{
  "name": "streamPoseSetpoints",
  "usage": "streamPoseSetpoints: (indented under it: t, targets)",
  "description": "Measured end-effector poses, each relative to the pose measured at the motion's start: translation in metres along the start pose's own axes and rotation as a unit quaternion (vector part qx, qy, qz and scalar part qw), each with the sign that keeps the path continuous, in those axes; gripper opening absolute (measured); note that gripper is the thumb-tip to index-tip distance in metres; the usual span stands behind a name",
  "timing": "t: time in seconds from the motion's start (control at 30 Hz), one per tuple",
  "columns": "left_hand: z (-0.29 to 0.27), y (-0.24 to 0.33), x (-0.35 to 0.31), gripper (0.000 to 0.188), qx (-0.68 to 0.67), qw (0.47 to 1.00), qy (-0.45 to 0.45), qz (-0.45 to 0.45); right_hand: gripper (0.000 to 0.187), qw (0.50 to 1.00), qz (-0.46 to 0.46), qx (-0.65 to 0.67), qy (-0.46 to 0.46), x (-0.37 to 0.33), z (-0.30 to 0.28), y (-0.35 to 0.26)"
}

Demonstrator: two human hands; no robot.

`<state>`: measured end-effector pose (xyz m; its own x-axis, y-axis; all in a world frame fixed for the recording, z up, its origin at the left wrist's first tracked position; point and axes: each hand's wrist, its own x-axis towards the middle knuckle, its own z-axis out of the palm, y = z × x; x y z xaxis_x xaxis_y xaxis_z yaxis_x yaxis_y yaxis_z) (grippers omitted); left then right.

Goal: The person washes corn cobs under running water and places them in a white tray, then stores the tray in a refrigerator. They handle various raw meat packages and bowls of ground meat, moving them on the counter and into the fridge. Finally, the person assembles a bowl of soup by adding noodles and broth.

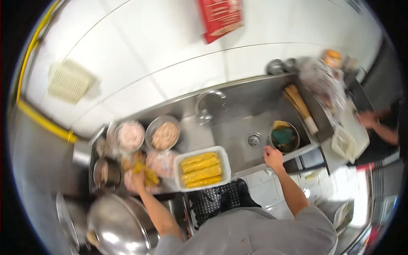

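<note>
My left hand (138,180) reaches down to a yellow packet (149,175) on the left counter, touching it; its fingertips are blurred and partly hidden. Beside the packet lies a pale pink bag of food (162,163). To the right, a white tub (226,166) holds several yellow wrapped rolls (202,171). My right hand (274,158) is closed, with curled fingers, at the sink's front rim. Whether anything is inside it is hidden. Just beyond it, a round metal pot (296,148) stands in the sink, with a green cloth-like thing (282,136) inside.
A faucet (205,115) rises behind the steel sink (238,127). Bowls of pale food (165,136) stand at the back left. A bamboo brush (301,106) leans in the sink. A large domed metal lid (117,223) is near left. Another person's hand (367,119) is at far right.
</note>
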<state>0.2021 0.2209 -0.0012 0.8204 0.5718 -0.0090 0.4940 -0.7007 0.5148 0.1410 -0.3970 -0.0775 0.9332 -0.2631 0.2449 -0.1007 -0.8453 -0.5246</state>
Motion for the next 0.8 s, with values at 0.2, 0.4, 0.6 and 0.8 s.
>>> streamPoseSetpoints:
  t: [0.2, 0.4, 0.6, 0.8]
  targets:
    - [0.02, -0.002, 0.006, 0.046, -0.083, 0.996, -0.014, -0.016, 0.013, 0.996, 0.038, -0.078, -0.007, -0.007, -0.003, 0.014]
    - [-0.028, 0.051, -0.04, 0.042, -0.007, 0.996, 0.077, 0.054, 0.016, 0.99, 0.111, -0.079, -0.042, -0.014, -0.009, 0.003]
    - [-0.041, 0.174, -0.077, 0.038, -0.138, 0.89, -0.303, 0.311, 0.015, 0.993, 0.091, -0.059, -0.036, -0.005, -0.01, -0.009]
    - [-0.016, 0.229, -0.11, 0.042, -0.13, 0.836, -0.391, 0.364, 0.017, 0.993, 0.079, -0.074, -0.046, -0.003, -0.007, -0.001]
